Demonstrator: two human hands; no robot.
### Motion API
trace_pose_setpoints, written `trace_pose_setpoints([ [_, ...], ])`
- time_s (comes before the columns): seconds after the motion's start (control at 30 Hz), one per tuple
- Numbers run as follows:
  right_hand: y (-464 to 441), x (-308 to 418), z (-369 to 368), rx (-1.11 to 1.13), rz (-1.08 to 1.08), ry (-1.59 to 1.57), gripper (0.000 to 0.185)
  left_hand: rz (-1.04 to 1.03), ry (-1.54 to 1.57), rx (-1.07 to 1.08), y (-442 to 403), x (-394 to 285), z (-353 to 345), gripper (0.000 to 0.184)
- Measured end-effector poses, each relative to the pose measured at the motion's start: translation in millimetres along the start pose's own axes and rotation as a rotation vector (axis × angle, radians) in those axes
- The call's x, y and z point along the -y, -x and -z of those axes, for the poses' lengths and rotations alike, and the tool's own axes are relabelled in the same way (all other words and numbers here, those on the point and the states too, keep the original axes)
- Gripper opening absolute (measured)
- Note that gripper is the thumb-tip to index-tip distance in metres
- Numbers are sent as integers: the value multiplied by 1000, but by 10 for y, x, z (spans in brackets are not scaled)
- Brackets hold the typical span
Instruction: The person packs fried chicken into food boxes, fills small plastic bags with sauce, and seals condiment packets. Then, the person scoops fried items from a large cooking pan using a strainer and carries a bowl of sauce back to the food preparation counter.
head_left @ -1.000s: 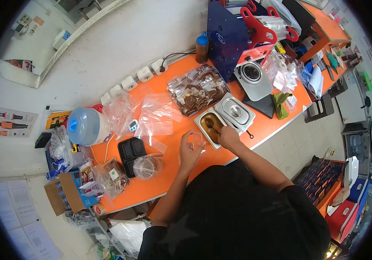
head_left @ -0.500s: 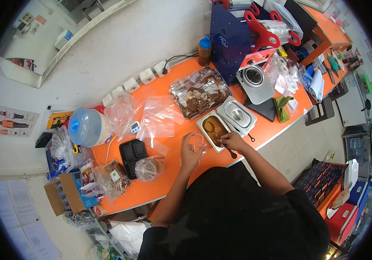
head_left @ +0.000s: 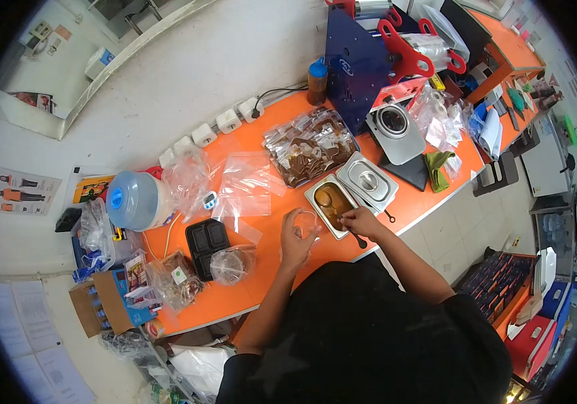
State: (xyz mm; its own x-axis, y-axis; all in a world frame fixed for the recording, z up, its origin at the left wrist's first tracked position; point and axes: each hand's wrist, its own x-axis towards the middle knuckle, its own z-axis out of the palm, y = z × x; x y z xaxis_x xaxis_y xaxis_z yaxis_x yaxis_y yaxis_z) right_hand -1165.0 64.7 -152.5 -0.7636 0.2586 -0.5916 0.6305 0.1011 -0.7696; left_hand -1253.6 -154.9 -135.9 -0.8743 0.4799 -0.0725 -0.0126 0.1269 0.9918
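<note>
head view: right hand [head_left: 359,223] grips a ladle [head_left: 325,198], bowl in brown sauce [head_left: 337,202] inside a metal pan [head_left: 318,212] on the orange table [head_left: 268,236]. left hand [head_left: 296,245] curls around clear plastic [head_left: 308,219] near the pan.

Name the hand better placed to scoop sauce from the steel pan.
Probably the right hand: it grips the ladle, bowl in the steel pan, while the left hand holds clear plastic.
</note>
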Motion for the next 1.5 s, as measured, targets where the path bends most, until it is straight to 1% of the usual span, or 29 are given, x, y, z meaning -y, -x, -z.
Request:
trace_pose_setpoints([
  [0.07, 46, -77, 27, -2, 60, -26, 21, -12, -1, -7, -14, -14, -3, 61],
  [0.2, 176, -108, 44, -53, 80, 7, 21, -30, 3, 5, -57, 55, -49, 61],
  [0.27, 198, -167, 27, -78, 174, -88, 21, -35, 16, -3, -83, 85, -98, 61],
  [0.33, 295, -97, 48, -74, 145, -86, 21, 16, 152, -9, -103, 115, -151, 61],
  [0.37, 330, -68, 57, -69, 119, -83, 21, 17, 153, -9, -108, 129, -158, 61],
  [0.4, 338, -84, 56, -68, 118, -83, 21, 79, 101, 16, -112, 100, -160, 61],
  [0.43, 347, -100, 54, -75, 144, -80, 22, 142, 50, 41, -120, 73, -163, 61],
  [0.47, 350, -114, 55, -82, 171, -77, 23, 143, 50, 41, -138, 60, -181, 61],
  [0.53, 448, 9, 65, -88, 161, -91, 22, 50, 64, 40, -172, 75, -238, 63],
  [0.57, 511, 89, 66, -93, 151, -105, 21, 52, 65, 40, -189, 90, -253, 63],
  [0.63, 597, 200, 55, -106, 162, -120, 20, -18, 0, 84, -229, 120, -284, 63],
  [0.73, 696, 323, 51, -124, 182, -135, 19, -55, 89, 53, -258, 88, -398, 66],
  [0.8, 705, 306, 42, -132, 190, -134, 20, -52, 126, 72, -282, 38, -418, 65],
  [0.87, 675, 226, 12, -175, 357, -151, 24, -50, 163, 93, -291, -23, -430, 65],
  [0.9, 685, 229, 11, -177, 357, -152, 24, -38, 143, 90, -291, -70, -431, 65],
  [0.97, 705, 239, 0, -237, 408, -122, 27, -26, 123, 88, -285, -164, -423, 65],
  [1.0, 745, 296, 13, -238, 408, -122, 27, -12, 140, 124, -285, -259, -415, 62],
  [1.07, 860, 462, 60, -277, 375, 139, 27, 1, 157, 161, -279, -346, -409, 59],
  [1.17, 906, 517, 58, -310, 404, 198, 28, 11, 165, 139, -281, -340, -407, 58],
  [1.27, 942, 573, 48, -341, 455, 234, 27, -48, 143, 127, -290, -246, -421, 57],
  [1.33, 951, 575, 42, -352, 489, 243, 26, -123, 190, 101, -282, -250, -436, 57],
  [1.47, 974, 588, 19, -393, 543, 282, 26, -135, 183, 92, -261, -228, -429, 56],
  [1.5, 975, 588, 16, -392, 544, 282, 26, -108, 201, 94, -257, -241, -425, 55],
])
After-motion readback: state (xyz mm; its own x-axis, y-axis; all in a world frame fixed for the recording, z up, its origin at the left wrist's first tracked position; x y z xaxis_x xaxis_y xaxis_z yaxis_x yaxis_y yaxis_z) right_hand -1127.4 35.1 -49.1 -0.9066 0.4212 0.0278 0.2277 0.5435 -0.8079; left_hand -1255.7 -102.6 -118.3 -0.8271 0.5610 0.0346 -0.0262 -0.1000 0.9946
